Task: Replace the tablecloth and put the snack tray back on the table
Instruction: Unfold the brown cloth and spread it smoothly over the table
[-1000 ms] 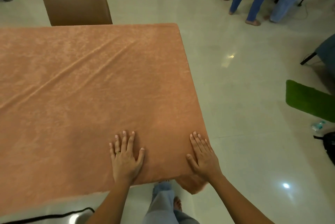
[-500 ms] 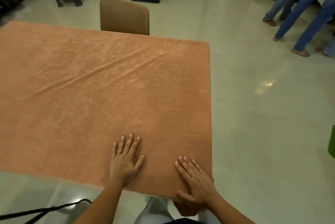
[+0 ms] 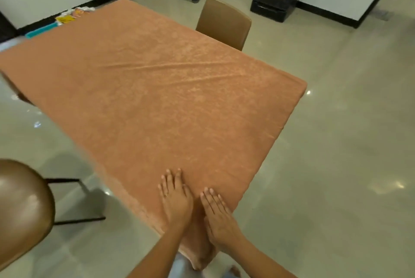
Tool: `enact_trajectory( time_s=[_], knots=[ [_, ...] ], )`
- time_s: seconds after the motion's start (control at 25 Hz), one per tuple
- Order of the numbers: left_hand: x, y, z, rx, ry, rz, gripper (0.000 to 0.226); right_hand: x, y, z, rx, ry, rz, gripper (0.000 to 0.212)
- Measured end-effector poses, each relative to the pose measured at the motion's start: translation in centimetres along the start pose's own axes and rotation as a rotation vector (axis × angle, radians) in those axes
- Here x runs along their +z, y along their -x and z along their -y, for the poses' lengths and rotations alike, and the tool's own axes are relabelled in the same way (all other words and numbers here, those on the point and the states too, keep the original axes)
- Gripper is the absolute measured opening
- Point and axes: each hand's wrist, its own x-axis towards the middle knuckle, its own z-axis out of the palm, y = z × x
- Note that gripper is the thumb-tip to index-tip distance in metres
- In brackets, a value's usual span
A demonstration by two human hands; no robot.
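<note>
Tablecloth (image 3: 157, 102) covers the table, long axis running up-left away from both palms, left hand (image 3: 176, 201) and right hand (image 3: 219, 217) flat, fingers extended, gripping nothing at the near corner; creases lie ahead mid-cloth, left hand marginally nearer; snack tray not identifiable.

an orange-brown tablecloth (image 3: 157, 102) lies spread over the whole tabletop, its near corner drooping over the edge and long creases crossing its middle. a teal snack tray (image 3: 41, 29) shows just past its far edge.
</note>
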Motion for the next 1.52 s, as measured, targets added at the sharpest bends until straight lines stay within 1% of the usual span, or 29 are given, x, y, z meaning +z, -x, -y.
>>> enact_trajectory(
  time_s=[0.04,0.08,0.24,0.36,0.44,0.56,0.64,0.72,0.8,0.88,0.92,1.04,1.12,1.16,1.32,1.4,1.52],
  knots=[
    [1.0,1.6,-1.6,-0.078,0.068,-0.036,0.050,-0.5,-0.8,-0.6,-0.006,0.007,0.000,0.054],
    [1.8,2.7,-2.5,-0.112,0.089,-0.064,0.048,-0.9,-1.6,-1.3,-0.019,0.009,0.015,0.054],
    [3.4,3.5,-2.4,-0.092,-0.004,-0.164,0.057,-0.3,-4.1,-3.3,-0.213,-0.016,0.145,0.053],
    [3.9,3.3,-2.4,-0.097,-0.068,-0.158,0.060,-0.1,-4.6,-6.5,-0.289,0.009,0.208,0.056],
    [4.3,3.0,-2.4,-0.111,-0.072,-0.155,0.061,-1.2,-5.7,-10.0,-0.289,0.056,0.218,0.060],
    [4.5,2.9,-2.3,-0.132,-0.061,-0.172,0.061,-3.8,-8.1,-16.1,-0.248,0.135,0.201,0.057],
    [4.5,2.8,-2.5,-0.136,-0.057,-0.177,0.060,-5.8,-9.4,-19.7,-0.191,0.145,0.218,0.056],
    [4.5,2.7,-2.8,-0.147,-0.055,-0.181,0.060,-7.4,-10.4,-21.9,-0.166,0.131,0.237,0.056],
    [4.5,2.9,-3.0,-0.160,-0.048,-0.174,0.060,-7.7,-10.8,-21.9,-0.131,0.108,0.225,0.056],
    [4.2,2.7,-3.2,-0.177,-0.045,-0.176,0.059,-6.6,-10.2,-19.8,-0.077,0.088,0.169,0.057],
    [4.2,2.7,-3.2,-0.182,-0.054,-0.170,0.060,-5.7,-10.1,-18.3,-0.101,0.066,0.171,0.058],
    [4.0,3.2,-3.4,-0.104,-0.140,-0.086,0.065,-4.1,-9.3,-15.1,-0.382,0.075,0.273,0.061],
    [3.9,3.2,-3.2,-0.077,-0.205,-0.041,0.069,-4.2,-10.1,-16.3,-0.467,0.110,0.287,0.064],
    [3.8,3.0,-3.2,-0.084,-0.218,-0.033,0.070,-4.8,-10.9,-17.6,-0.465,0.120,0.277,0.065],
    [3.7,2.7,-3.5,-0.096,-0.250,-0.004,0.071,-7.6,-14.3,-24.7,-0.339,0.117,0.260,0.065],
    [3.6,2.9,-3.7,-0.105,-0.272,-0.004,0.073,-9.3,-16.0,-28.3,-0.288,0.143,0.299,0.064],
    [3.3,2.9,-4.7,-0.141,-0.301,0.006,0.075,-11.1,-18.2,-32.4,-0.277,0.171,0.345,0.064]
  ],
)
